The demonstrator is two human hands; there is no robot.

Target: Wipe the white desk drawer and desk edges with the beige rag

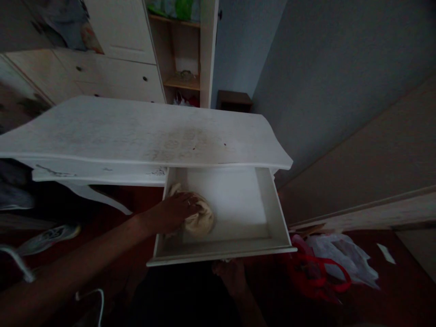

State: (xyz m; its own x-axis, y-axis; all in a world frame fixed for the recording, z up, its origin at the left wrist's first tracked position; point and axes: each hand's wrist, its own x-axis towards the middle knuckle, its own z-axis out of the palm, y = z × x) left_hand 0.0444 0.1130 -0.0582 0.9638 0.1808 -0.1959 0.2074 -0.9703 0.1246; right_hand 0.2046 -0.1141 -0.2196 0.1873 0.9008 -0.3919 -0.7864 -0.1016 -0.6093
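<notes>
A white drawer (235, 204) is pulled out from a white table (129, 127) with a curved edge and dark stains on its top. My left hand (175, 211) reaches in over the drawer's left side. Its fingers are wrapped over a bunched cream cloth (200, 220), which touches the drawer bottom near the left wall. Below the drawer's front panel, my right hand (231, 274) has its fingers curled up against the outer face. The panel hides part of that grip.
A white wardrobe (116, 77) with open shelves stands behind the table. On the floor at right lie a red bag (316, 277) and a white plastic bag (344, 256). A shoe (51, 238) is at left, and a grey wall (316, 91) rises on the right.
</notes>
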